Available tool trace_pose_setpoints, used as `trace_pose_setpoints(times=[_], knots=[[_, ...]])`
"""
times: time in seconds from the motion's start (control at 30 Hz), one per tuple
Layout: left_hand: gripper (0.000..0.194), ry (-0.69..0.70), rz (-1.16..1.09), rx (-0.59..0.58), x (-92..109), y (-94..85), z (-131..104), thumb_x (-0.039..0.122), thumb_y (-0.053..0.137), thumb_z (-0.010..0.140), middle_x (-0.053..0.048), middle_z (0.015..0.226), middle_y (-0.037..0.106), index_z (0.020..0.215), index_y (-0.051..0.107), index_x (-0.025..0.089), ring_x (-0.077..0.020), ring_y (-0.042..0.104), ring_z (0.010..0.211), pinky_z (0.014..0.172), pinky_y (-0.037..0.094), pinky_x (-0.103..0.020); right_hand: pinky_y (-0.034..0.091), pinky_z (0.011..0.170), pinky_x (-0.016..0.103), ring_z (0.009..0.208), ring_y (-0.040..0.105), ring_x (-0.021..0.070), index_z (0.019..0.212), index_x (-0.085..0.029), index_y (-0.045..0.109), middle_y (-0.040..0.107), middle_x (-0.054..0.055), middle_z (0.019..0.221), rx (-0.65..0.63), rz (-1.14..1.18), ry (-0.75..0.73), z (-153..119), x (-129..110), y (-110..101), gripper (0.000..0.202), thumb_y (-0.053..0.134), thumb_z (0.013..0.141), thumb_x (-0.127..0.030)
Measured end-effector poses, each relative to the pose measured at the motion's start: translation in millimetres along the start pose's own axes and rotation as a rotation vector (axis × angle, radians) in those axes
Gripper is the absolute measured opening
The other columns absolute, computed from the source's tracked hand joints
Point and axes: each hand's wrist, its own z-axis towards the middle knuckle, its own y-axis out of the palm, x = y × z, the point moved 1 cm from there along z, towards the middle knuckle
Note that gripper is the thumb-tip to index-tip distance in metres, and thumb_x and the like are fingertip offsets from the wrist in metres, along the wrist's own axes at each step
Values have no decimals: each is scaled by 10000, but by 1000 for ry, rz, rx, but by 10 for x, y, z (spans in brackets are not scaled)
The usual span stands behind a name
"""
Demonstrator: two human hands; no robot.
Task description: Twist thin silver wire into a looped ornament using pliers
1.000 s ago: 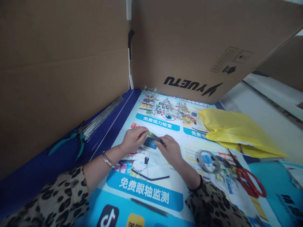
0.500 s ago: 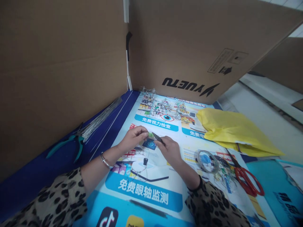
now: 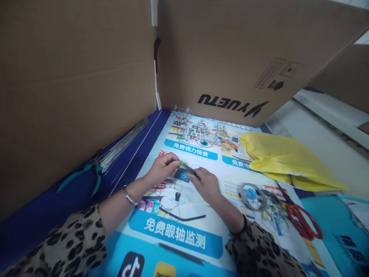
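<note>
Near the middle of the poster, my left hand (image 3: 165, 169) pinches something small and greenish, too small to make out. Facing it, my right hand (image 3: 206, 184) grips dark-tipped tweezers (image 3: 189, 169), whose points reach the small thing at my left fingertips. A loop of thin wire (image 3: 178, 204) hangs or lies below the hands, over the printed poster (image 3: 184, 184). Whether the loop joins the held piece cannot be made out.
Teal-handled pliers (image 3: 98, 179) and a bundle of wires (image 3: 123, 144) lie at left. Wire pieces (image 3: 204, 130) sit behind my hands. At right are a tape roll (image 3: 253, 197), red scissors (image 3: 302, 221) and a yellow bag (image 3: 288, 161). Cardboard (image 3: 225, 57) stands behind.
The tweezers have tilted slightly, and their tips have moved left to the piece at my left fingertips. My left hand is nearly still.
</note>
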Motion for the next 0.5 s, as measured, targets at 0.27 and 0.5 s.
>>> trace_pose_setpoints(times=[0.27, 0.5], knots=[[135, 49, 86, 10, 13, -6, 3, 261, 513, 808, -5, 716, 587, 759, 583, 157, -111, 534, 666, 627, 429, -215, 346, 588, 235, 668, 560, 141, 691, -209, 568, 605, 18, 685, 1, -27, -33, -14, -22, -11, 379, 405, 870, -500], [139, 37, 85, 7, 9, 6, 4, 265, 515, 807, -2, 718, 585, 740, 574, 159, -113, 535, 676, 634, 428, -217, 344, 585, 241, 674, 563, 148, 698, -207, 560, 603, 20, 693, -22, -31, -26, -11, -49, -22, 381, 392, 873, -501]])
